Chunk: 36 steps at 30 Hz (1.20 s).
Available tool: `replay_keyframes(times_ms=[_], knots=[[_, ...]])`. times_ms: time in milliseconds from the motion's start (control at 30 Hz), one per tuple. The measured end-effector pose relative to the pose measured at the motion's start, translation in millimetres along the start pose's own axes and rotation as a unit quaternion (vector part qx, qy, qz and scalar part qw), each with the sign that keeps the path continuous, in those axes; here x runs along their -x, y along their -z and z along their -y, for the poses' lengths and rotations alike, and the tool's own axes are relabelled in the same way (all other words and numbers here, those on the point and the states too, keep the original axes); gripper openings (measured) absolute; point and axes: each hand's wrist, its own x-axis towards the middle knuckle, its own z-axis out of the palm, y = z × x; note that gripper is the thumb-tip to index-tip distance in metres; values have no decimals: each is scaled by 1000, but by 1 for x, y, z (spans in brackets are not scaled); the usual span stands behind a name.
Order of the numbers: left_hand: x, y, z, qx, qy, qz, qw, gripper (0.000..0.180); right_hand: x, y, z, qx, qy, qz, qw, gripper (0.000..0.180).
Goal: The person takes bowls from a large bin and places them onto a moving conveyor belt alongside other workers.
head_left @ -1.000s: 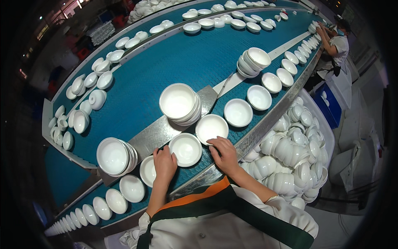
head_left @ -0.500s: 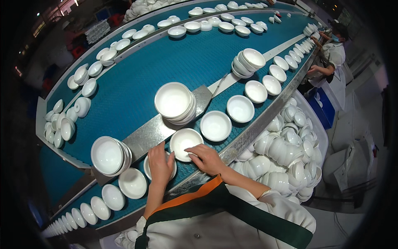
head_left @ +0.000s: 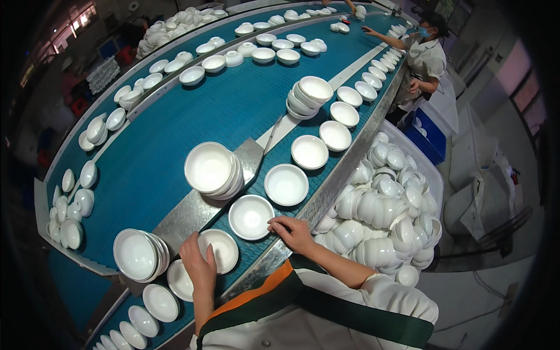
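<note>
White bowls stand in a row on the teal belt. My left hand (head_left: 199, 263) is open, fingers stretched over the left edge of a white bowl (head_left: 224, 249); it partly covers a neighbouring bowl (head_left: 181, 282). Beside the right rim of another upright bowl (head_left: 251, 217) is my right hand (head_left: 293, 234), its fingers loosely bent and apart, fingertips at the rim. Neither hand grips a bowl. Just beyond, on a metal plate (head_left: 186, 217), are a tall bowl stack (head_left: 211, 168) and a shorter one (head_left: 136, 255).
A large bin (head_left: 430, 169) heaped with white bowls stands to my right, beside the belt's metal edge (head_left: 326, 204). A third stack (head_left: 309, 96) sits further along the divider. Loose bowls ride the far lane. At the far right, a masked co-worker (head_left: 424, 55) reaches over the belt.
My right hand has drawn back from inside a bowl to its rim. My left hand stays low over the row. The view has shifted, and the co-worker now stretches an arm across the belt.
</note>
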Motion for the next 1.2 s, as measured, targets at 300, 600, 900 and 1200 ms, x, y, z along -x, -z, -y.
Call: replay_keyframes(times_ms=[300,600,900,1200], knots=[[-1,-29,6,-30,3,105,994,44,5,-6,3,-25,-12,15,1000,15],[15,7,15,-5,25,53,998,50,-49,46,-1,250,39,-187,949,37],[-2,-17,-22,35,1,100,994,46,-70,34,-6,322,12,-78,944,50],[11,20,-6,-3,76,96,993,47,-35,12,18,304,57,-5,951,47]])
